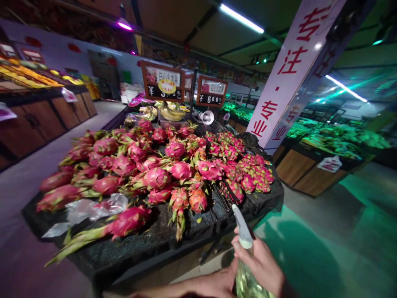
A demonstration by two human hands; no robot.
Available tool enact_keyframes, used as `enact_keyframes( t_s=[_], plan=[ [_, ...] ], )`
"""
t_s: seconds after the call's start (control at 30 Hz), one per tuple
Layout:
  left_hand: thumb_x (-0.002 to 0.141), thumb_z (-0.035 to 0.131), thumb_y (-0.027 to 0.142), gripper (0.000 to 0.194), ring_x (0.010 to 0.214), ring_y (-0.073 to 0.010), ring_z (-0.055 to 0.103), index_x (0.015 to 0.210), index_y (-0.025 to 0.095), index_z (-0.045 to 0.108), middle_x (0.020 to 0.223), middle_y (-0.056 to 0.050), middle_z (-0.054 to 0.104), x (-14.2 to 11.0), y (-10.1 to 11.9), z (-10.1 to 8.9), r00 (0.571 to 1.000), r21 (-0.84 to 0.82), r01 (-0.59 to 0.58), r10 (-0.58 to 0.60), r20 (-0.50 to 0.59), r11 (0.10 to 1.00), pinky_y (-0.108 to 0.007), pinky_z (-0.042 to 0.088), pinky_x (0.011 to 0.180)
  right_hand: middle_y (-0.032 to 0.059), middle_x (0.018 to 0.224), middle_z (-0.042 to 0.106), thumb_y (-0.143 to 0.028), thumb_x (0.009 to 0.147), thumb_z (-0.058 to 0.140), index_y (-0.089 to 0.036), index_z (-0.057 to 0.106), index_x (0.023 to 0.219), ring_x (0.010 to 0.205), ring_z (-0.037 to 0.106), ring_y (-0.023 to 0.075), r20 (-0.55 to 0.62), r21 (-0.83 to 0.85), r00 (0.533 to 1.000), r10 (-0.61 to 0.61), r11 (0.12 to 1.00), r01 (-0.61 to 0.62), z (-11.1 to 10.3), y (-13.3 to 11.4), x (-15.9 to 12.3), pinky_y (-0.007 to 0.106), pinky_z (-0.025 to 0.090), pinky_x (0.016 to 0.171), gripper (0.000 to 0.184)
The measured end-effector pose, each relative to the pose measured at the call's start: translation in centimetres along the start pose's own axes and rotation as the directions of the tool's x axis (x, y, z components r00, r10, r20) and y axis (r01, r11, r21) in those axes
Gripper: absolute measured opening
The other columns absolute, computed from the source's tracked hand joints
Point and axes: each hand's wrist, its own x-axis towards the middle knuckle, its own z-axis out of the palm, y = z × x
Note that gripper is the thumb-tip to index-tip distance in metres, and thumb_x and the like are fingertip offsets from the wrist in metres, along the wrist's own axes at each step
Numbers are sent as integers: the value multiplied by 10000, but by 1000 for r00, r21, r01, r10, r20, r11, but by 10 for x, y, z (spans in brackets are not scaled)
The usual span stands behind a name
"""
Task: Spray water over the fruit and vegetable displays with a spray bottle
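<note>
gripping a clear plastic spray bottle with a pale grey nozzle head (248, 279) before a black-draped fruit stand (149, 244)

spiky pink-and-green dragon fruit (156, 178) covered the stand, with a crumpled clear plastic bag (96, 207) at the near left and a black plastic mesh basket (225, 191) towards the right. brown-framed price signs (211, 92) and a white horn loudspeaker (206, 117) stood behind; a white, red-lettered pillar (281, 78) rose at the right.

the bottle leaned nozzle-first towards the stand, its neck wrapped by the bare right hand (260, 263). the bare left hand (221, 279) met its left side; how closed, i could not tell.
</note>
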Motion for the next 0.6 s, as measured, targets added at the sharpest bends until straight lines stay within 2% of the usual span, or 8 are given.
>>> enact_keyframes(
  t_s=[0.07,0.13,0.23,0.33,0.43,0.5,0.57,0.6],
  plan=[
    [629,757,850,1331,1548,-458,297,1646,175,226,1683,-200,324,-3,-5,-15,999,50,-7,9,-42,999,-610,233,1279,65,902,734,-489,904,620,-208,679,1057,850,698,238,179,-64,981,-78,994,90,5,-15,28,343,543,804,325],
    [659,695,888,1298,1538,-471,298,1624,130,273,1645,-236,372,-15,-5,-24,982,73,44,-29,-185,996,-629,216,1280,62,949,739,-416,889,626,-200,662,1105,889,683,230,299,-79,945,-129,984,159,16,-32,52,339,514,843,308],
    [679,660,903,1240,1511,-472,345,1580,106,358,1611,-261,412,-39,0,-29,909,6,113,-101,-404,994,-611,272,1263,56,960,748,-403,843,690,-207,659,1122,869,664,230,455,-67,872,-178,970,233,38,-58,77,333,490,810,342],
    [719,668,865,1142,1501,-451,382,1571,154,395,1634,-232,407,-60,1,-27,787,-71,112,-132,-603,991,-586,309,1255,49,957,738,-440,792,764,-220,670,1102,861,640,236,536,-51,809,-240,948,315,60,-77,95,325,470,769,391],
    [739,684,830,1074,1552,-435,309,1562,189,432,1625,-193,446,-66,-4,-22,617,-88,128,-148,-772,988,-572,242,1292,21,871,705,-464,798,757,-232,679,1035,791,612,214,576,38,745,-335,922,386,74,-84,109,306,470,717,341],
    [739,699,814,1049,1592,-410,236,1552,199,454,1621,-169,465,-60,-6,-18,502,-115,108,-154,-851,987,-531,188,1318,-3,782,670,-462,837,708,-237,673,939,730,587,188,566,114,717,-407,900,420,76,-81,119,294,476,700,250],
    [753,708,792,1022,1600,-380,236,1556,213,451,1631,-147,463,-45,-2,-16,426,-142,62,-155,-891,988,-490,177,1326,-6,744,658,-477,878,654,-233,659,881,712,590,179,511,183,729,-456,886,426,71,-73,128,288,489,702,244],
    [768,708,779,1007,1591,-371,266,1561,218,442,1637,-142,459,-35,2,-16,419,-150,39,-153,-895,988,-481,192,1324,1,744,666,-506,891,637,-228,656,883,708,606,181,476,202,756,-448,893,402,66,-67,133,292,497,698,278]
  ],
)
